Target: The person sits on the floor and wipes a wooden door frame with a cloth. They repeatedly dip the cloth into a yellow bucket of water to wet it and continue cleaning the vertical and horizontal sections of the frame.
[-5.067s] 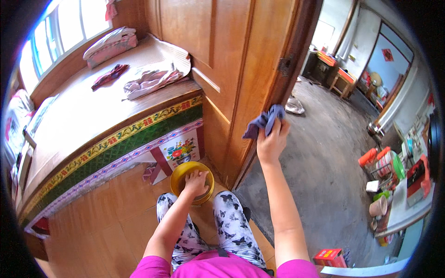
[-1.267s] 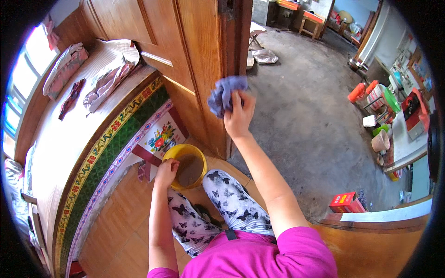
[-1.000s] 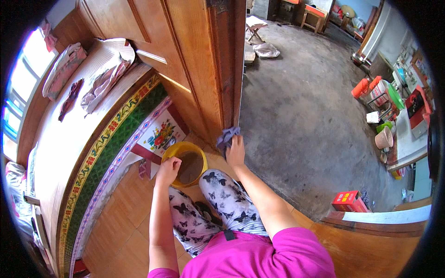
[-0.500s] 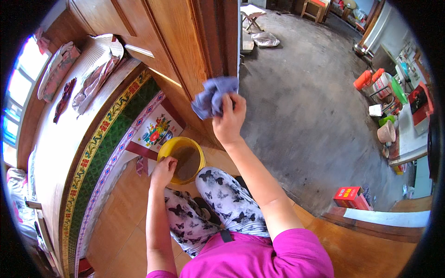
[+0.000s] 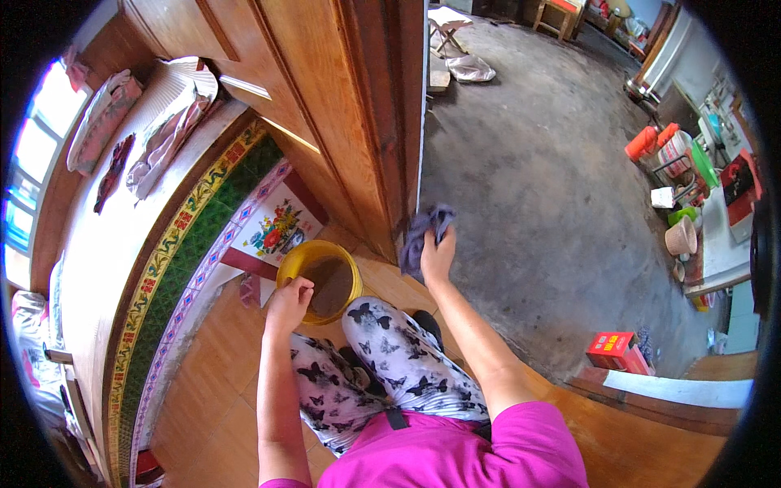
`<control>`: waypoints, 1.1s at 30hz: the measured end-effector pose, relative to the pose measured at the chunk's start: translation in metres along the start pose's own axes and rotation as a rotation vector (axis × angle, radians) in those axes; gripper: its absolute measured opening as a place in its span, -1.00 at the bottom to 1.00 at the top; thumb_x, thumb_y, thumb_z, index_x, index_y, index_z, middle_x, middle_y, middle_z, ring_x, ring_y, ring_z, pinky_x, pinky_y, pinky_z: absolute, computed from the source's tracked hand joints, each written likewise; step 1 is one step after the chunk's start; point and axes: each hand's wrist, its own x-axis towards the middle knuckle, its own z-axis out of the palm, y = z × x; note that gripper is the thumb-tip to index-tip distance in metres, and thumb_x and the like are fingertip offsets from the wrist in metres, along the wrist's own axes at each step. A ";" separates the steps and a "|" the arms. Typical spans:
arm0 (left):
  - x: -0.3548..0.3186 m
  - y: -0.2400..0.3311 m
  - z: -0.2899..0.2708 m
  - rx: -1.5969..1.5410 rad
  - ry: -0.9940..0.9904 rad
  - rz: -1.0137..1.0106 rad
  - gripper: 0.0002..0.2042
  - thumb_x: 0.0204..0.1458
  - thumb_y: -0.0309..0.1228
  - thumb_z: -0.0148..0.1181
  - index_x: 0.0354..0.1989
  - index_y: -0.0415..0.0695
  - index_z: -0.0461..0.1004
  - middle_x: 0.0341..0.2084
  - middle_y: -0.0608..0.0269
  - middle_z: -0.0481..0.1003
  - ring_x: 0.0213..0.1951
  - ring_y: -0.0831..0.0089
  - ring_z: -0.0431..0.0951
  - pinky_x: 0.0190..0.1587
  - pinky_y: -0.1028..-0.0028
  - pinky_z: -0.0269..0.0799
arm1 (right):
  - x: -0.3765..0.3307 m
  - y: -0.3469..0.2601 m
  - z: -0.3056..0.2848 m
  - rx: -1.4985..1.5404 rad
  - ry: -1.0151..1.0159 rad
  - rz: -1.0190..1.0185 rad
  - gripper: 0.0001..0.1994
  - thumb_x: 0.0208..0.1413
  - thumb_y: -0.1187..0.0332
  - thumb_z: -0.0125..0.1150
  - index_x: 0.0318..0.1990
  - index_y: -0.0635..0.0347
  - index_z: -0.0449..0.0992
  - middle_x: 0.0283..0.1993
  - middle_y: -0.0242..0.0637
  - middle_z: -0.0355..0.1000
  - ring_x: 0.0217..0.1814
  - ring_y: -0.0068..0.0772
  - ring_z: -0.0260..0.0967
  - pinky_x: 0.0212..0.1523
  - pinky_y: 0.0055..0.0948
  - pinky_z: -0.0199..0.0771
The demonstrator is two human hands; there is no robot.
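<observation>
Purple cloth [image 5: 418,248] lower than before, clamped in right grip [image 5: 439,256]; left grip [image 5: 289,307] at bucket rim [image 5: 295,257], hold unclear.

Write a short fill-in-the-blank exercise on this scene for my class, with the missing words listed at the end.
1. The hand that holds the crumpled cloth is the ____ one.
2. The bucket near the left hand is ____.
3. The trousers are printed with dark ____.
4. The box on the grey floor is mainly ____.

Missing words: right; yellow; butterflies; red.
</observation>
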 end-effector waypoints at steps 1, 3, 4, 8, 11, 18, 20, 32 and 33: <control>-0.005 0.000 -0.001 0.023 -0.017 -0.012 -0.85 0.20 -0.37 0.18 -0.13 -0.13 0.54 -0.28 -0.03 0.58 -0.26 0.00 0.60 -0.21 0.15 0.51 | 0.016 -0.034 -0.005 0.121 -0.027 -0.036 -0.71 0.26 0.38 0.16 0.07 0.31 0.42 0.00 0.00 0.46 0.07 -0.02 0.40 0.17 -0.21 0.30; -0.011 -0.003 -0.002 0.000 -0.050 -0.056 -0.85 0.20 -0.38 0.18 -0.13 -0.14 0.54 -0.28 -0.03 0.58 -0.25 -0.01 0.60 -0.20 0.15 0.51 | 0.047 -0.121 -0.016 0.249 -0.048 -0.211 -0.69 0.26 0.40 0.15 0.11 0.31 0.40 0.08 -0.02 0.42 0.13 -0.06 0.36 0.23 -0.23 0.25; -0.010 -0.003 -0.003 -0.008 -0.065 -0.070 -0.85 0.20 -0.38 0.18 -0.13 -0.14 0.54 -0.28 -0.03 0.58 -0.25 -0.01 0.60 -0.19 0.15 0.51 | 0.058 -0.157 -0.018 0.256 -0.035 -0.353 -0.68 0.25 0.43 0.14 0.12 0.32 0.38 0.13 -0.01 0.39 0.17 -0.04 0.33 0.26 -0.21 0.23; -0.004 -0.008 -0.001 0.030 -0.033 0.032 -0.85 0.21 -0.39 0.17 -0.13 -0.15 0.54 -0.26 -0.05 0.57 -0.25 -0.01 0.60 -0.19 0.16 0.51 | 0.064 -0.192 0.007 0.128 0.084 -0.591 -0.51 0.02 0.63 0.13 0.18 0.27 0.39 0.20 0.07 0.29 0.24 0.20 0.20 0.32 -0.05 0.20; -0.004 -0.001 -0.005 0.023 -0.070 -0.002 -0.86 0.20 -0.41 0.18 -0.13 -0.16 0.53 -0.26 -0.05 0.56 -0.25 0.00 0.59 -0.19 0.16 0.51 | 0.023 -0.110 0.037 0.070 0.108 -0.465 -0.49 0.03 0.61 0.03 0.22 0.29 0.30 0.14 0.10 0.22 0.25 0.23 0.14 0.31 -0.03 0.15; 0.006 0.019 -0.005 0.051 0.006 0.027 -0.81 0.18 -0.49 0.20 -0.04 -0.12 0.49 -0.31 -0.02 0.52 -0.27 0.02 0.58 -0.23 0.19 0.50 | -0.050 0.038 0.034 -0.167 -0.188 0.309 -0.79 0.22 0.44 0.05 -0.04 0.30 0.47 -0.07 0.12 0.41 0.09 0.31 0.32 0.10 0.02 0.35; 0.004 0.033 -0.008 0.080 0.039 0.005 -0.79 0.18 -0.49 0.19 -0.01 -0.11 0.48 -0.31 -0.02 0.51 -0.28 0.02 0.58 -0.23 0.18 0.50 | -0.031 -0.001 0.029 -0.020 -0.070 0.163 -0.76 0.29 0.37 0.04 -0.01 0.31 0.48 0.00 0.11 0.39 0.14 0.24 0.30 0.18 -0.01 0.30; 0.017 0.057 -0.043 0.111 0.404 0.169 -0.89 0.14 -0.50 0.25 -0.38 -0.23 0.45 0.05 0.00 0.44 0.08 0.10 0.45 0.03 0.19 0.40 | 0.015 -0.151 0.065 0.220 0.282 -0.297 -0.52 0.04 0.60 0.05 0.19 0.33 0.34 0.28 0.05 0.18 0.31 0.12 0.11 0.37 -0.08 0.04; 0.027 0.074 -0.061 0.393 0.562 0.357 -0.88 0.13 -0.47 0.30 -0.38 -0.19 0.48 0.12 -0.01 0.43 0.17 0.14 0.41 0.11 0.16 0.36 | 0.003 -0.134 0.069 0.186 0.263 -0.233 -0.52 0.09 0.59 0.02 0.22 0.33 0.33 0.30 0.03 0.18 0.34 0.10 0.10 0.40 -0.09 0.01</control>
